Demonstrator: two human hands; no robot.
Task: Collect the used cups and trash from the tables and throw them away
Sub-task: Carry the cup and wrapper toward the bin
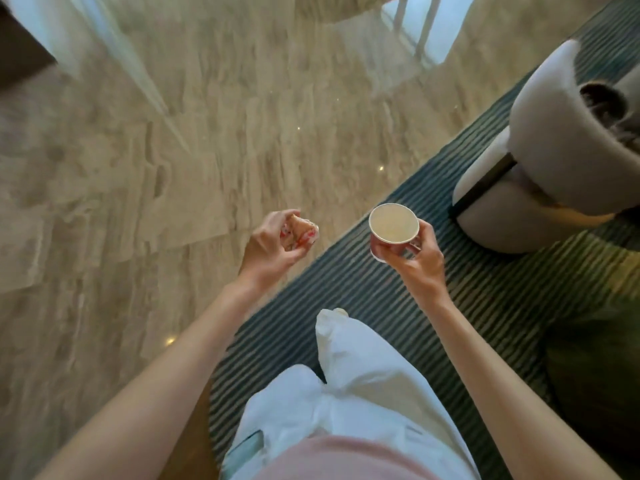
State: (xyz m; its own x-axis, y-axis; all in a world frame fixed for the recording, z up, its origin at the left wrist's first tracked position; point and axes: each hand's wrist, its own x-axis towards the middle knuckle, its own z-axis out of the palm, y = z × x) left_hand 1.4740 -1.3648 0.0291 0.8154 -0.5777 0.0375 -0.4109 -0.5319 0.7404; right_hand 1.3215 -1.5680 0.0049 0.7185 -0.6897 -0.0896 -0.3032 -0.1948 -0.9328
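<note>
- Head view is blurred by motion, so the printing on the crumpled wrapper in the left hand cannot be read; only red marks on pale paper show, and most of it is hidden behind the curled fingers.
- Lower wall of the paper cup is covered by the fingers of the right hand; the base is out of sight, and whether anything is left inside the pale interior is hard to tell.
- Grey armchair at the right is cut off by the frame edge, and a dark object on its seat is too blurred to name.
- Pale legs of some furniture at the top are cut off by the frame too.
- Edge of the striped dark carpet runs diagonally from lower left to upper right; the beige stone floor spreads wide and open to the left of it.
- Person's white trousers step forward on the carpet near that edge.
- Left grip: fingers curled round the wrapper, held over the stone floor.
- Right grip: thumb and fingers pinching the cup's side just under the rim, cup upright with its mouth up, over the carpet.
- 2 hands are held apart at about the same height.
</note>
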